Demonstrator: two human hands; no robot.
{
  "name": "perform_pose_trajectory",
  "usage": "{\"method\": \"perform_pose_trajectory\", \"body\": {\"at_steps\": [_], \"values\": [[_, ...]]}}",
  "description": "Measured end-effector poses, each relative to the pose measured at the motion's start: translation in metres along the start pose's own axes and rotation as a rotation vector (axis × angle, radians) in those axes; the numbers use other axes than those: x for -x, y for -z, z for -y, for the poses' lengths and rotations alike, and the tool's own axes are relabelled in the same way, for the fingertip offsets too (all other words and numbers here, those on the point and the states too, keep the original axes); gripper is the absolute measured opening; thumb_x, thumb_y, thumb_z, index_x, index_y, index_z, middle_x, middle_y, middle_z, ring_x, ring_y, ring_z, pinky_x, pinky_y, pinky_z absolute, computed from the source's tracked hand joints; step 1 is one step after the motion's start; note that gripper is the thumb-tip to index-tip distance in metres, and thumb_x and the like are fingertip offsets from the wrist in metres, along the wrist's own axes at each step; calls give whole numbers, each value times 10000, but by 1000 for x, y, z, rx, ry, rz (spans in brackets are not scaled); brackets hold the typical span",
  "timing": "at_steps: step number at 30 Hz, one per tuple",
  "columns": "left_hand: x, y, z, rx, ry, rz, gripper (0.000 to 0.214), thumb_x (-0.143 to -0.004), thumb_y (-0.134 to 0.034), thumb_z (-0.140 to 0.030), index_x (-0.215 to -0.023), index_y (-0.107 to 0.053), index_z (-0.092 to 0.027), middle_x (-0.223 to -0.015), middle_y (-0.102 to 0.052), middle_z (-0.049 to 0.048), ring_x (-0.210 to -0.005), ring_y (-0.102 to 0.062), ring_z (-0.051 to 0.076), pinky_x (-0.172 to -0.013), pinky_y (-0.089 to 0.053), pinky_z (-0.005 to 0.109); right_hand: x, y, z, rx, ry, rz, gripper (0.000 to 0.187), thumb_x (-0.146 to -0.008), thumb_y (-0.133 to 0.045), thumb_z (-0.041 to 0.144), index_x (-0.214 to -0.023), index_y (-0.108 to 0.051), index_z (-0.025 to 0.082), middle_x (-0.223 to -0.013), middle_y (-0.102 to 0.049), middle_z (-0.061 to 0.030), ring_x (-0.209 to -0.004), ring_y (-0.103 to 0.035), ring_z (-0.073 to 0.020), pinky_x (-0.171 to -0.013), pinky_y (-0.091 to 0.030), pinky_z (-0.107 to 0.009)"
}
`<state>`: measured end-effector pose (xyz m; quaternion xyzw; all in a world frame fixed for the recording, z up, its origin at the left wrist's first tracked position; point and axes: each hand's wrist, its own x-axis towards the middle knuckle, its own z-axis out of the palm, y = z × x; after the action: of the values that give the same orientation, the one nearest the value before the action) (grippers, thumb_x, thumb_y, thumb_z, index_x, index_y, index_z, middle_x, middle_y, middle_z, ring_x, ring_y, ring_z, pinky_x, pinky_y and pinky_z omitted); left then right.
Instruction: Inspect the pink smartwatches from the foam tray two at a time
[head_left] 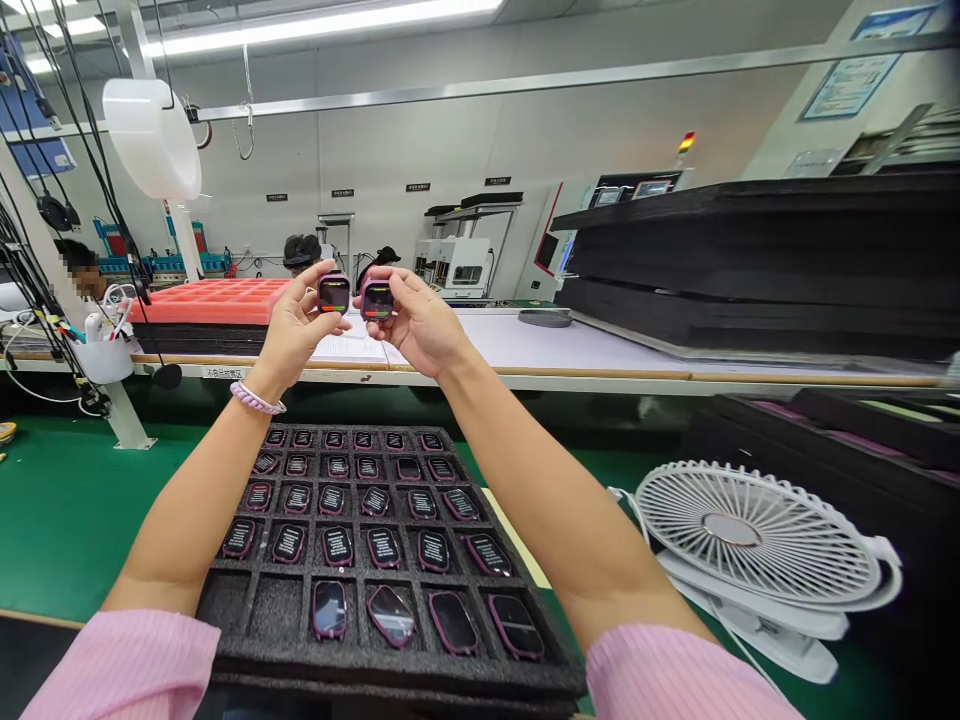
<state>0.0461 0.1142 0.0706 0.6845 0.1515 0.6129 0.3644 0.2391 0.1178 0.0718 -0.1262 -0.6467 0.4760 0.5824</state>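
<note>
Two small purple-framed watch bodies with lit screens are held up side by side above the bench. My left hand (295,318) pinches one watch body (334,295) at its edges. In my right hand (420,320) is the other watch body (376,299), gripped between thumb and fingers. Both screens face me and show coloured marks on black, too small to read. Below my forearms lies a black foam tray (281,605) with rows of similar watch bodies in its pockets. Two pockets at its front left hold nothing. Several watches show white text; the front row's screens are dark.
A white fan (757,535) stands on the right of the green mat (52,510). Black foam trays (765,270) are stacked on the raised shelf, and red foam trays (214,300) sit at left. A white pen cup (105,358) and hanging cables are far left. People work behind.
</note>
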Motion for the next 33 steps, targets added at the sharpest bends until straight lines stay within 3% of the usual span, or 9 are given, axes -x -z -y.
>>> {"method": "perform_pose_trajectory", "body": {"at_steps": [5, 11, 21, 29, 33], "values": [[-2, 5, 9, -77, -98, 11, 688, -724, -762, -134, -1371, -573, -271, -1055, -714, 23, -758, -720, 118, -720, -610, 238, 0, -3, -2, -22, 7, 50, 465, -906, -748, 551, -1189, -570, 228, -1000, -700, -40, -680, -640, -130, -605, -508, -262], [-1, 11, 17, -130, -158, 39, 654, -772, -749, -147, -1385, -574, -296, -1073, -707, 26, -759, -727, 124, -747, -623, 265, 5, -5, -4, 29, 32, 85, 609, -694, -775, 216, -1249, -524, 220, -967, -669, 7, -731, -660, -140, -698, -539, -294], [5, 18, 36, -127, -222, 101, 643, -775, -841, -225, -1352, -589, -353, -1082, -690, -5, -756, -701, 108, -751, -619, 254, 15, -2, -12, 92, 48, 116, 644, -693, -738, 177, -1292, -505, 210, -966, -642, 11, -773, -674, -142, -720, -552, -277], [36, 2, 23, -100, -61, -17, 596, -749, -888, -320, -1277, -613, -293, -1050, -699, 4, -732, -674, 108, -763, -621, 255, 39, -11, -13, 128, -23, 82, 630, -740, -818, 318, -1291, -527, 222, -990, -626, -10, -786, -658, -154, -787, -583, -312], [48, 1, 23, -78, -20, -13, 640, -740, -911, -401, -1284, -594, -283, -1042, -695, 14, -799, -693, 131, -765, -622, 258, 48, -16, -20, 96, -40, 64, 636, -709, -798, 308, -1280, -530, 228, -1002, -632, -7, -763, -646, -146, -751, -567, -310]]}}
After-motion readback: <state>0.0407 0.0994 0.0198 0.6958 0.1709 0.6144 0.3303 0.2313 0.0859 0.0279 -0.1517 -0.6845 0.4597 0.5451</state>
